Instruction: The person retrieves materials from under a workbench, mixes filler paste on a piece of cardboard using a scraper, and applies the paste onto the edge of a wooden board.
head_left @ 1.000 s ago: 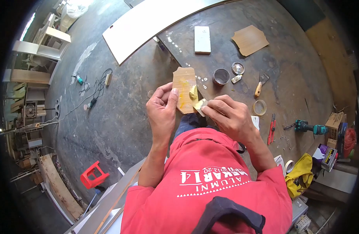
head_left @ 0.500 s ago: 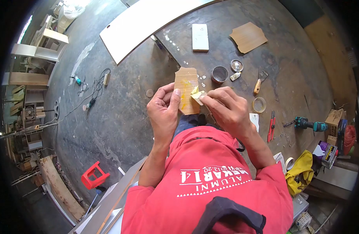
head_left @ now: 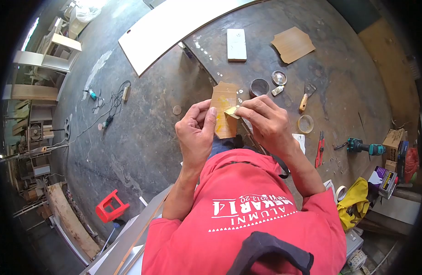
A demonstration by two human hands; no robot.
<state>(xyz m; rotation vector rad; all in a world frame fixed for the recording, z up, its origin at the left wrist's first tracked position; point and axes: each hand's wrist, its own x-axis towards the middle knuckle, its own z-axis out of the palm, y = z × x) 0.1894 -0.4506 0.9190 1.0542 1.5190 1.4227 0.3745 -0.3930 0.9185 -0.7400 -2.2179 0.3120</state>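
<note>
My left hand (head_left: 196,130) is closed on the left edge of a small wood-grain panel (head_left: 226,94), thumb on its face. Yellow smears run down the middle of the panel. Pinched in the fingers of my right hand (head_left: 268,123) is a small flat pale piece coated with yellowish paste (head_left: 231,111), which overlaps the panel's right side. Whether the piece presses on the surface, I cannot tell. A dark open can (head_left: 259,86) stands on the floor just beyond my right hand.
A putty knife (head_left: 305,98), a tape roll (head_left: 305,123), a red cutter (head_left: 320,149) and a cordless drill (head_left: 364,146) lie to the right. Farther off are a white block (head_left: 236,45), another wood-grain panel (head_left: 292,44) and a large white board (head_left: 174,27). A red stool (head_left: 112,206) stands at left.
The panel and my left hand have shifted slightly right and down. Against the panel, the pale piece in my right hand now sits a little farther left, with its angle changed.
</note>
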